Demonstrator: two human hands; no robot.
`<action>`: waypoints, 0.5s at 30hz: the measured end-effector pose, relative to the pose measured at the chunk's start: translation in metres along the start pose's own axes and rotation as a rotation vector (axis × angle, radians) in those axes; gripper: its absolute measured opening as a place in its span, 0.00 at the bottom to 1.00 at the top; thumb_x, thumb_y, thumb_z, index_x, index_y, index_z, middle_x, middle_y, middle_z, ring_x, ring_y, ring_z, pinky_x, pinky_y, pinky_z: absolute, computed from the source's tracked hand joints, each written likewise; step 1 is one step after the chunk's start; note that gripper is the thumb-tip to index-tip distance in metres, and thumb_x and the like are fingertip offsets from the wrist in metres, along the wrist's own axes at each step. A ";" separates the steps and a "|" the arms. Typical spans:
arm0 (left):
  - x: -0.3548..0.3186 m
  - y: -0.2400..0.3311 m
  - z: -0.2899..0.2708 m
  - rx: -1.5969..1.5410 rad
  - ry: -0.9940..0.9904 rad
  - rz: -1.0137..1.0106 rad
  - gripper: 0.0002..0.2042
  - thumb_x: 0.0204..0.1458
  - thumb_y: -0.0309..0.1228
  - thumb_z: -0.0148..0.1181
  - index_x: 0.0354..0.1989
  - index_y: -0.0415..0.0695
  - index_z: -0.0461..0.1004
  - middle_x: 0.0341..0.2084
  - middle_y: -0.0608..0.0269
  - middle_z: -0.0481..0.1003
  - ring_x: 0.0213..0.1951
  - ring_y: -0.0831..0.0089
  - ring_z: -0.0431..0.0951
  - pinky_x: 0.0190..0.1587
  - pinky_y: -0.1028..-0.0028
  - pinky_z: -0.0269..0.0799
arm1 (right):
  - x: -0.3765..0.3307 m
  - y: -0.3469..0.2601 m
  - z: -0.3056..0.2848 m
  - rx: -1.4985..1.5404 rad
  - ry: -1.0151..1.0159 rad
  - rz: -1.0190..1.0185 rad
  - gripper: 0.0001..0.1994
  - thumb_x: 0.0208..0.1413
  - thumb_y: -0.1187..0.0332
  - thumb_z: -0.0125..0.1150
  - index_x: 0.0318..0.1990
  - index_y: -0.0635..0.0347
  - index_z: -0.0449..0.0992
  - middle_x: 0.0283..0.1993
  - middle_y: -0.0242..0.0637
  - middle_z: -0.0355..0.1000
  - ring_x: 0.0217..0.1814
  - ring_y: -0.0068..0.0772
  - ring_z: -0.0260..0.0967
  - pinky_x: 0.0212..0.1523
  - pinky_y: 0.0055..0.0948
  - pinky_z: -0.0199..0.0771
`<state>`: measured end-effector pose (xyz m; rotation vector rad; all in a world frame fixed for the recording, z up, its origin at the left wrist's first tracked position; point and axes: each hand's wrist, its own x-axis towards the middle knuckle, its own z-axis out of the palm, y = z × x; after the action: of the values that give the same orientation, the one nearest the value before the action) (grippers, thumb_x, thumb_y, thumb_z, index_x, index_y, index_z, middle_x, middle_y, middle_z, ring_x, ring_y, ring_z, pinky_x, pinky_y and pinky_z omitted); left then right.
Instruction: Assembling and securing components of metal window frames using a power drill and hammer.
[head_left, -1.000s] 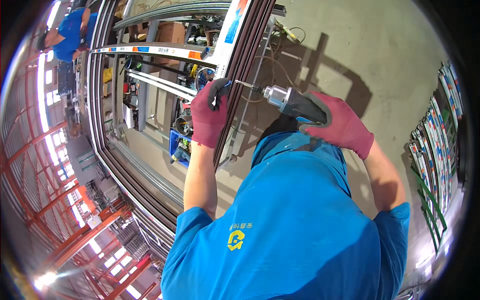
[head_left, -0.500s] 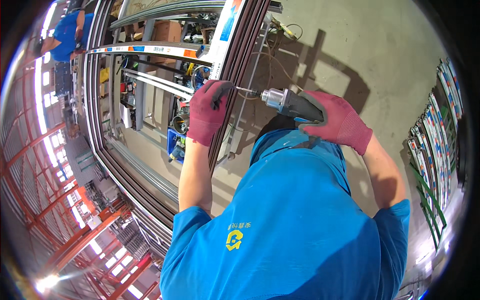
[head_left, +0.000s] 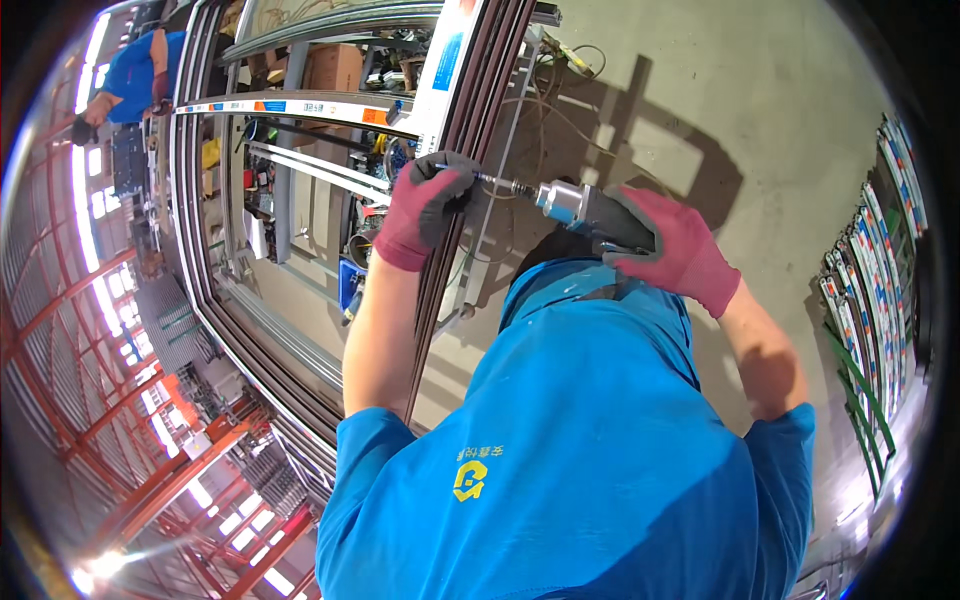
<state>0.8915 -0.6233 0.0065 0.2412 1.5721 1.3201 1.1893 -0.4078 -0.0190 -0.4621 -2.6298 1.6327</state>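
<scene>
A power drill with a silver front and dark body is gripped in my right hand, which wears a maroon glove with a dark palm. Its long thin bit points left to my left hand, gloved alike. There the fingers are closed in a pinch at the bit's tip; whatever lies between them is too small to make out. My left hand is over the dark brown rail of a large metal frame, and the drill is just to the right of that rail.
White, labelled crossbars span the frame. Below them are a cardboard box, a blue bin and loose hardware. Cables trail on the floor. Long labelled profiles stand on a green rack at right. Another person is at far left.
The drill and its bit have moved slightly right and down. My left hand has shifted right, its fingers now further over the rail. The other person has leaned more into view.
</scene>
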 end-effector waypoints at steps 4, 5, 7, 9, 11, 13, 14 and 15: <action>0.005 -0.004 0.036 -0.077 0.133 -0.016 0.10 0.60 0.30 0.66 0.45 0.36 0.80 0.32 0.60 0.81 0.29 0.72 0.79 0.35 0.72 0.76 | 0.009 -0.002 0.001 0.070 0.064 0.065 0.40 0.44 0.59 0.78 0.67 0.62 0.71 0.62 0.53 0.75 0.63 0.54 0.74 0.63 0.43 0.74; -0.002 -0.004 0.041 0.001 0.161 0.033 0.12 0.61 0.30 0.66 0.49 0.35 0.80 0.34 0.59 0.82 0.29 0.74 0.79 0.34 0.74 0.76 | 0.013 0.001 0.002 0.130 0.050 0.106 0.40 0.45 0.59 0.77 0.67 0.62 0.71 0.61 0.54 0.75 0.63 0.54 0.75 0.63 0.42 0.74; -0.004 -0.007 0.023 0.208 0.384 0.225 0.15 0.60 0.29 0.67 0.52 0.33 0.79 0.35 0.58 0.82 0.30 0.76 0.80 0.33 0.75 0.75 | 0.021 0.007 0.001 0.193 0.038 0.149 0.40 0.46 0.58 0.77 0.67 0.63 0.71 0.60 0.55 0.75 0.62 0.53 0.75 0.63 0.42 0.73; -0.002 -0.002 0.006 0.166 0.608 0.321 0.14 0.59 0.30 0.70 0.50 0.35 0.80 0.34 0.62 0.82 0.30 0.78 0.79 0.33 0.78 0.74 | 0.027 0.011 0.002 0.174 0.041 0.233 0.40 0.47 0.57 0.77 0.68 0.62 0.70 0.59 0.56 0.75 0.61 0.53 0.75 0.64 0.42 0.73; 0.023 -0.012 -0.039 0.091 0.713 0.520 0.17 0.60 0.37 0.70 0.49 0.37 0.78 0.34 0.64 0.81 0.32 0.80 0.77 0.34 0.80 0.72 | 0.037 0.013 0.004 0.134 0.018 0.220 0.40 0.47 0.56 0.77 0.68 0.62 0.70 0.60 0.55 0.75 0.62 0.53 0.75 0.64 0.42 0.72; 0.032 -0.005 -0.059 -0.140 0.517 0.134 0.22 0.61 0.45 0.69 0.49 0.36 0.78 0.33 0.63 0.80 0.33 0.78 0.78 0.35 0.79 0.71 | 0.041 0.017 0.005 0.097 -0.004 0.216 0.40 0.47 0.56 0.76 0.68 0.62 0.70 0.60 0.54 0.75 0.62 0.53 0.75 0.64 0.42 0.72; 0.042 -0.010 -0.060 -0.147 0.534 0.070 0.26 0.60 0.52 0.67 0.48 0.37 0.80 0.33 0.63 0.80 0.34 0.76 0.78 0.34 0.77 0.70 | 0.043 0.017 0.005 0.099 -0.024 0.217 0.40 0.47 0.56 0.76 0.68 0.61 0.70 0.60 0.54 0.75 0.63 0.53 0.74 0.65 0.42 0.71; 0.051 -0.015 -0.071 -0.149 0.539 0.070 0.26 0.60 0.52 0.67 0.48 0.37 0.80 0.33 0.63 0.80 0.34 0.76 0.78 0.34 0.77 0.70 | 0.045 0.018 0.005 0.102 -0.042 0.220 0.41 0.47 0.55 0.76 0.68 0.61 0.69 0.61 0.54 0.75 0.63 0.53 0.74 0.65 0.43 0.71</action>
<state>0.8197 -0.6376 -0.0431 -0.1713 1.9047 1.6395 1.1496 -0.3938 -0.0435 -0.7445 -2.5881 1.8454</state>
